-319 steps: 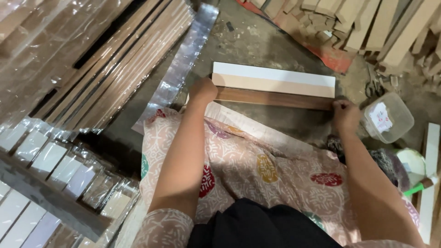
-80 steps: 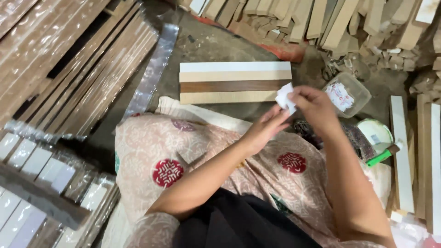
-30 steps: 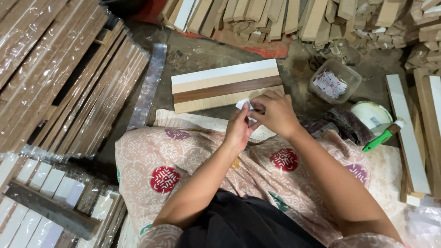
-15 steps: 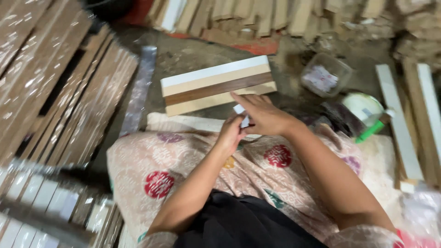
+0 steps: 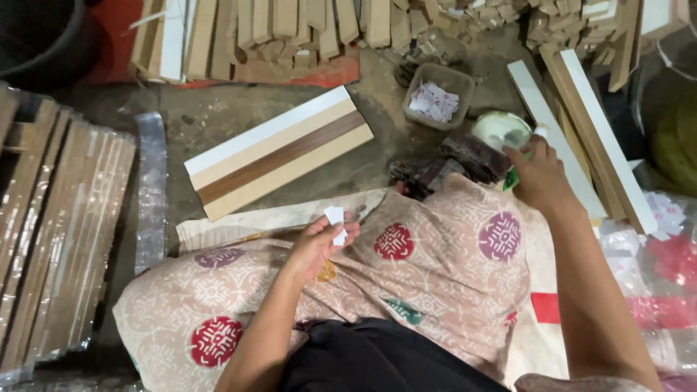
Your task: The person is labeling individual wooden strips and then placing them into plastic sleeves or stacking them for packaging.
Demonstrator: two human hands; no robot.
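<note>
Beside the green tool (image 5: 510,176), right hand (image 5: 539,176) has arrived.

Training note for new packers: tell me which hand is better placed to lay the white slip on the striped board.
Left, most likely. The left hand already pinches the small white slip and sits just below the striped board. The right hand is off at the green-handled tool beside the white round container.
</note>
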